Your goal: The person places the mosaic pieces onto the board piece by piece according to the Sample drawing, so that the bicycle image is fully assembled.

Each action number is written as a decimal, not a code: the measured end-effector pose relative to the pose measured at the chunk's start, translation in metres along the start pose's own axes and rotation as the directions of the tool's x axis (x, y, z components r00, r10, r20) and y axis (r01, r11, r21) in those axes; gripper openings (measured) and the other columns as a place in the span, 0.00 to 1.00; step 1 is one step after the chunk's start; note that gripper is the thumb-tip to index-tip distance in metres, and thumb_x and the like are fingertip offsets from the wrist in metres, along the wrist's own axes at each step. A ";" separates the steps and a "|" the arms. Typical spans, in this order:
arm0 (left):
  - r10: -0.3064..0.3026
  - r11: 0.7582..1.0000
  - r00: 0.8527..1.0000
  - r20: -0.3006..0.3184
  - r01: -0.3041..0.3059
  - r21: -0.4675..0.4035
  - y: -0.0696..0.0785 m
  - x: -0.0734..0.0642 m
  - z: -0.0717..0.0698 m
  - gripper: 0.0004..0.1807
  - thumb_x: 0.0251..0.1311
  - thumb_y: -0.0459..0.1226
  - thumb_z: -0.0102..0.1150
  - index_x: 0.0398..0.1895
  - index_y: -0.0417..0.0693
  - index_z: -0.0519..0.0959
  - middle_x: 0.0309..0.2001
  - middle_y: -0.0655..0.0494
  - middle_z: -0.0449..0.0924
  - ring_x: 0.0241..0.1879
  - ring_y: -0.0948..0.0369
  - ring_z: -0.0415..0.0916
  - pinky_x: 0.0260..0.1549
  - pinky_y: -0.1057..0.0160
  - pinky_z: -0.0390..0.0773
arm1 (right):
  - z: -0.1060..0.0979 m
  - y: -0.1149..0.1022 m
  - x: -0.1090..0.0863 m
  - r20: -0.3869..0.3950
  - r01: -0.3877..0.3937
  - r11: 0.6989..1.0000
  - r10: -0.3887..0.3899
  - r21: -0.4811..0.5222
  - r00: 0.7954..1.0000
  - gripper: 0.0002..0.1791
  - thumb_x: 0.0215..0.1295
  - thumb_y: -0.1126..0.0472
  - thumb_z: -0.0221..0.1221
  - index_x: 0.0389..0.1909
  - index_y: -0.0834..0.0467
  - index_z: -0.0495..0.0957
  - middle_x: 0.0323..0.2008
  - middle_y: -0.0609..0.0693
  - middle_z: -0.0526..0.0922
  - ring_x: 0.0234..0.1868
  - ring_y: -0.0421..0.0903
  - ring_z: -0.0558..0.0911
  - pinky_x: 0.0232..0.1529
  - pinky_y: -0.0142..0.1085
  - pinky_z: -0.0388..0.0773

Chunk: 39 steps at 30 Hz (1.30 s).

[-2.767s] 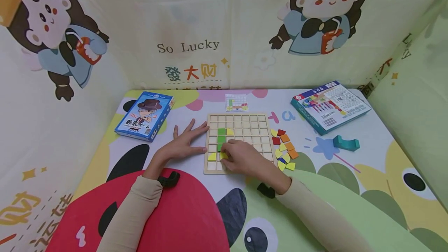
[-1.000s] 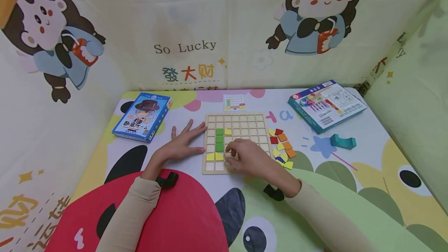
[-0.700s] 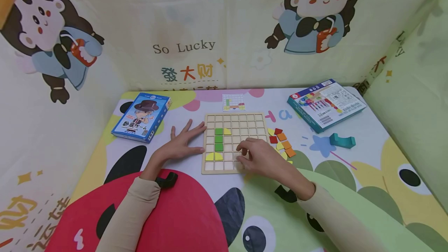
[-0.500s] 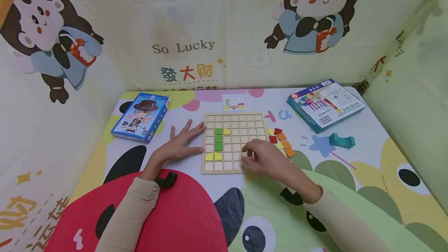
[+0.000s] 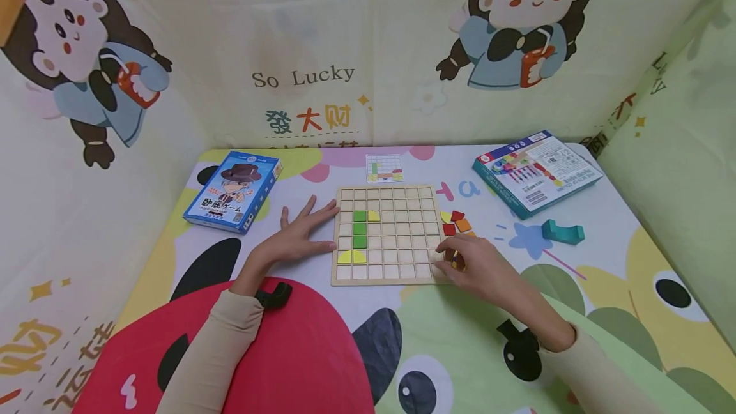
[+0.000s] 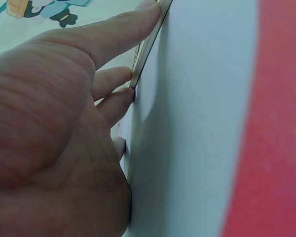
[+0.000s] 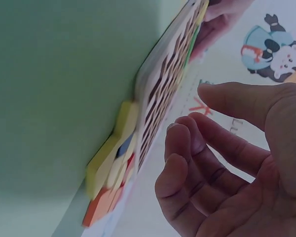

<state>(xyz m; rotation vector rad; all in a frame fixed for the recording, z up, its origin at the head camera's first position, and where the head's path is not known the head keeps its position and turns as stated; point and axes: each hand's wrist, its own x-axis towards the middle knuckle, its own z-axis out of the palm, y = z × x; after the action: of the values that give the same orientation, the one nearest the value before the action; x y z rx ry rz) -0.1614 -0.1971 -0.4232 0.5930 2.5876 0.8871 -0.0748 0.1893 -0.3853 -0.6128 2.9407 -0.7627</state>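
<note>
A wooden grid board (image 5: 397, 243) lies mid-table. On its left side sit a column of green square tiles (image 5: 359, 229), a yellow quarter-round tile (image 5: 373, 216) beside the top one, and two more yellow tiles (image 5: 352, 257) below. My left hand (image 5: 294, 235) rests with fingers spread, thumb and fingertips touching the board's left edge. Over the board's right edge hovers my right hand (image 5: 483, 267), fingers loosely bent, thumb apart, holding nothing. It partly hides the loose tiles there; the right wrist view shows yellow (image 7: 101, 165), orange (image 7: 96, 210) and blue (image 7: 124, 146) ones below it.
A small pattern card (image 5: 384, 168) lies behind the board. A blue game box (image 5: 232, 191) stands at back left, a teal-sided box (image 5: 537, 174) at back right. Near the latter is a teal curved block (image 5: 563, 232). A printed cloth covers the table.
My right hand has left the yellow tile in the lower row and moved right, off the grid, to the loose tiles. That yellow tile now lies beside another. My left hand stays put.
</note>
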 end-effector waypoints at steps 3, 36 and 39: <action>0.000 1.000 1.000 -0.001 0.000 -0.001 -0.001 0.000 0.000 0.48 0.65 0.52 0.69 0.86 0.62 0.57 0.88 0.56 0.49 0.88 0.44 0.24 0.72 0.24 0.11 | -0.004 0.005 -0.005 -0.007 -0.028 0.999 0.028 -0.023 1.000 0.13 0.64 0.58 0.73 0.47 0.57 0.87 0.33 0.45 0.85 0.32 0.41 0.77 0.32 0.29 0.76; -0.002 1.000 1.000 -0.004 0.002 0.002 -0.003 0.001 0.002 0.48 0.65 0.53 0.68 0.86 0.63 0.56 0.88 0.58 0.48 0.88 0.45 0.23 0.73 0.25 0.11 | -0.011 0.041 -0.034 0.035 -0.082 0.994 0.085 -0.076 0.996 0.13 0.59 0.61 0.77 0.44 0.58 0.87 0.36 0.47 0.85 0.35 0.40 0.77 0.36 0.33 0.80; -0.001 1.000 1.000 -0.002 0.001 0.003 -0.003 0.001 0.002 0.48 0.66 0.53 0.68 0.86 0.63 0.56 0.88 0.58 0.48 0.88 0.46 0.23 0.72 0.25 0.12 | -0.012 0.042 -0.035 0.046 -0.070 0.994 0.074 -0.078 0.996 0.13 0.59 0.62 0.76 0.44 0.57 0.87 0.37 0.47 0.85 0.35 0.41 0.77 0.36 0.32 0.80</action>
<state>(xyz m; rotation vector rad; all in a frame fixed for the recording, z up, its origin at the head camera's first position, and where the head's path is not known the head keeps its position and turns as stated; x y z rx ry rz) -0.1625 -0.1976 -0.4263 0.5921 2.5916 0.8837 -0.0601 0.2419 -0.3969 -0.5184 2.9413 -0.6218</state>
